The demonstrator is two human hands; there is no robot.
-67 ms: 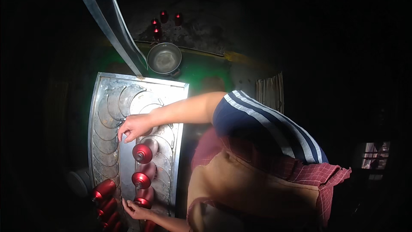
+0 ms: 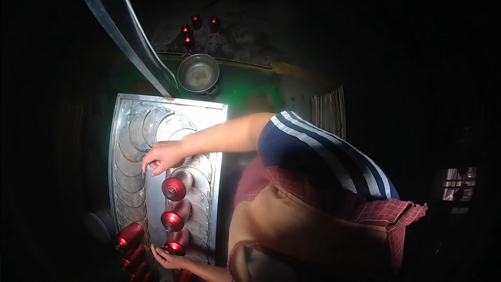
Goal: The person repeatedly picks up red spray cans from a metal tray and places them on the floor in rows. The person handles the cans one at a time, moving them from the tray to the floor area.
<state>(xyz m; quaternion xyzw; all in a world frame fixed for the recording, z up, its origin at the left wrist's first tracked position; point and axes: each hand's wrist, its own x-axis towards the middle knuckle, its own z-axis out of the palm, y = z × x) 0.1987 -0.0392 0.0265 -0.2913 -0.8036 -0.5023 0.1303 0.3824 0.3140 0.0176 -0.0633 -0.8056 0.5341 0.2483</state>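
My right hand (image 2: 163, 156) reaches across a long metal rack (image 2: 121, 125). Its fingers curl downward over the middle strip (image 2: 155, 196), thumb and forefinger drawn close together; anything between them is too small to make out. Just below it lies a red metallic bottle-shaped piece (image 2: 174, 189) with a pale body and a small neck. A second red piece (image 2: 173, 221) comes after it. Beside a third red piece (image 2: 176, 242) is my left hand (image 2: 168, 259), at the rack's near end, fingers stretched out and apart. A forearm partly covers another piece.
More red pieces (image 2: 129, 234) lean in a row at the lower left of the rack. Curved metal plates (image 2: 128, 172) line its sides. A metal bowl (image 2: 198, 73) stands beyond, near a tall bent metal strip (image 2: 112, 18). Several red pieces (image 2: 214, 24) stand farther off.
The whole view has shifted slightly. Both hands stay almost in the same places over the rack.
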